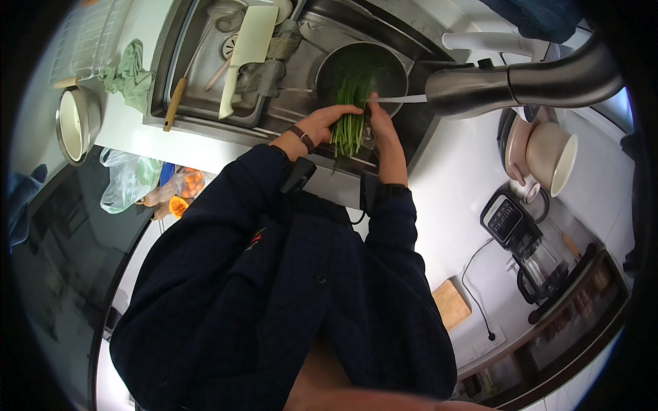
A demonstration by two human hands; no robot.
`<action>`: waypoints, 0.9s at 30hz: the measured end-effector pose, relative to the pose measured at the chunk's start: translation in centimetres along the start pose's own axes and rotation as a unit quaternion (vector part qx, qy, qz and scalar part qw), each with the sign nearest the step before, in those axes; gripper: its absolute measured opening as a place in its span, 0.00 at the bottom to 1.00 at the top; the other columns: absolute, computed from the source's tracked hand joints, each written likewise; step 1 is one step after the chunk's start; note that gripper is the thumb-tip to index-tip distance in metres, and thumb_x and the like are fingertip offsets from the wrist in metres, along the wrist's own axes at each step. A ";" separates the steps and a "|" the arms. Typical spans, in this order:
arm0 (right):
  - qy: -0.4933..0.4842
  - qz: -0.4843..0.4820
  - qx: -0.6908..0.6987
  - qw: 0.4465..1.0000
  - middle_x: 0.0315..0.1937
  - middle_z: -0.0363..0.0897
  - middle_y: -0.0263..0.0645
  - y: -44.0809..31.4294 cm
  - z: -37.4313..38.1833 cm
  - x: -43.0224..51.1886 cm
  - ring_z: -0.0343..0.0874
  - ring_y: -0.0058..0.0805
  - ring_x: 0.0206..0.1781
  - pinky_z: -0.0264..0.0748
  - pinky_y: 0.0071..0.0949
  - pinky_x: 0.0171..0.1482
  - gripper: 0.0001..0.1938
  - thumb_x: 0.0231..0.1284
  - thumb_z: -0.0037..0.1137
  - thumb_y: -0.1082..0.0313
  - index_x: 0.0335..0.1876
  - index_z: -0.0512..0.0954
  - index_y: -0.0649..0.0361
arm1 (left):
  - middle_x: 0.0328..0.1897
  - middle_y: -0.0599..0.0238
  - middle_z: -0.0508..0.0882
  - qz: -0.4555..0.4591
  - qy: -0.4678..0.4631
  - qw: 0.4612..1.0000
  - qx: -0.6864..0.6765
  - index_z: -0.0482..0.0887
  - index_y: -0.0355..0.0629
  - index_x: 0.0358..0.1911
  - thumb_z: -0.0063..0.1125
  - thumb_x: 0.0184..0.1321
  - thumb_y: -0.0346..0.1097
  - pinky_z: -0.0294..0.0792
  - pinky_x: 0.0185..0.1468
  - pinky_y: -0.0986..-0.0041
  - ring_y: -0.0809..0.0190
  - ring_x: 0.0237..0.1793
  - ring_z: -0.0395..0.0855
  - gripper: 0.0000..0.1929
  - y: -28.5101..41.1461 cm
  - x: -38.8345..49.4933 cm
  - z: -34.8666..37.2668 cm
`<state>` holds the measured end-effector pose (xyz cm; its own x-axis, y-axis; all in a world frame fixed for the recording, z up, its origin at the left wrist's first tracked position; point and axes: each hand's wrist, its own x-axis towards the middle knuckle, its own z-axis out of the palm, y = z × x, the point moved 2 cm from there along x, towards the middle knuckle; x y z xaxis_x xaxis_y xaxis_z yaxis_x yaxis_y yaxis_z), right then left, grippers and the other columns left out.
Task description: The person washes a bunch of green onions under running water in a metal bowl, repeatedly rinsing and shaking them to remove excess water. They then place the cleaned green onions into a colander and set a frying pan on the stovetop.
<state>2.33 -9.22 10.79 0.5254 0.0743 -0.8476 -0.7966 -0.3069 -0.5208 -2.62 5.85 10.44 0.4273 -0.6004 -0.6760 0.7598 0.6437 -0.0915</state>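
A bunch of long thin green stalks, possibly chives (349, 131), is held over the sink (303, 110), its far ends reaching into a dark round pan (324, 77). My left hand (326, 122) grips the bunch from the left, thumb across the stalks. On the other side my right hand (381, 123) closes on the same bunch, its fingers partly hidden. Water (401, 98) runs from the brushed-metal faucet (470, 92) onto the greens beside my right fingertips.
A cleaver (254, 36) lies across the left basin near grey cloths (264, 74) and a wooden-handled utensil (175, 105). Left of them are a green cloth (131, 74) and a pot (77, 123). A coffee maker (514, 221) and a cutting board (451, 304) are at right.
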 end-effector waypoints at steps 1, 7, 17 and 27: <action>0.027 -0.015 -0.012 0.999 0.62 0.71 0.46 0.3 -0.7 -0.4 0.73 0.37 0.59 0.68 0.36 0.60 0.32 0.72 0.39 0.42 0.65 0.68 0.65 | 0.39 0.59 0.86 0.001 0.003 1.000 0.001 0.80 0.38 0.45 0.60 0.62 0.35 0.81 0.40 0.63 0.59 0.37 0.87 0.12 0.0 0.1 0.0; 0.103 -0.159 -0.053 0.981 0.56 0.76 0.46 3.7 -3.3 -5.2 0.76 0.33 0.55 0.68 0.31 0.59 0.24 0.69 0.48 0.53 0.58 0.73 0.68 | 0.45 0.53 0.85 0.016 -0.065 0.991 -0.112 0.75 0.32 0.52 0.57 0.62 0.33 0.79 0.48 0.64 0.57 0.44 0.85 0.17 0.3 0.8 0.6; 0.002 -0.119 -0.049 0.992 0.30 0.85 0.35 2.0 -0.5 -13.3 0.76 0.15 0.29 0.69 0.16 0.33 0.11 0.63 0.59 0.66 0.45 0.81 0.65 | 0.47 0.53 0.83 0.026 -0.072 0.985 -0.157 0.76 0.36 0.50 0.57 0.62 0.33 0.75 0.55 0.52 0.51 0.53 0.82 0.15 0.6 0.3 1.8; 0.129 -0.223 0.025 0.966 0.29 0.84 0.33 -3.9 -6.5 -14.6 0.61 0.07 0.20 0.54 0.11 0.22 0.15 0.68 0.54 0.62 0.51 0.81 0.65 | 0.39 0.53 0.84 0.000 -0.022 0.996 -0.084 0.77 0.33 0.45 0.56 0.62 0.28 0.81 0.46 0.59 0.52 0.43 0.85 0.10 -0.7 1.3 0.0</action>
<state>-0.32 -15.23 25.90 0.8713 -0.0520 -0.4880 -0.4844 -0.2515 -0.8379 -2.63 4.64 9.64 0.4509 -0.6191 -0.6429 0.6696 0.7109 -0.2150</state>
